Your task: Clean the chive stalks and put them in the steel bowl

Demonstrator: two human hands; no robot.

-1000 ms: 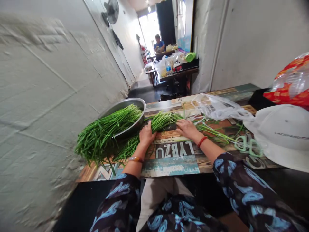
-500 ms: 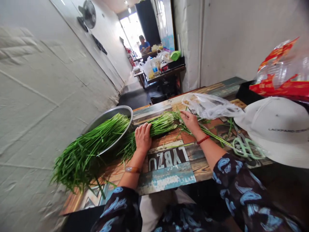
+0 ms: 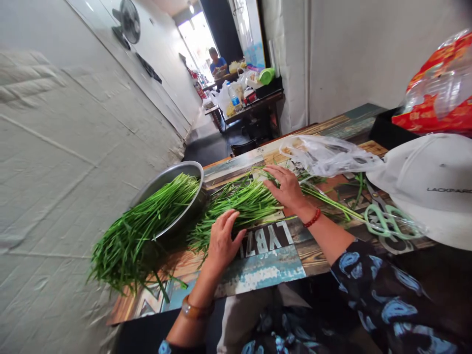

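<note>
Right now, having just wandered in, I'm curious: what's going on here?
A person sits at a wooden table with both hands at a loose pile of chive-like stalks. The left hand is open at its near edge, and the right hand is at its far right side; neither seems to grip anything. More stalks hang over the rim of a metal basin on the left. Green-handled scissors lie beside a white cap on the right.

On the patchwork wooden table (image 3: 265, 273), a round silver metal basin (image 3: 159, 178) bearing a bundle of long green stalks (image 3: 158, 206) stood left of a loose green stalk pile (image 3: 245, 200). Right of the pile lay a crumpled translucent plastic bag (image 3: 328, 156), and, nearer the front, pale-green-handled metal scissors (image 3: 384, 211) beside a white fabric cap (image 3: 431, 182).
</note>
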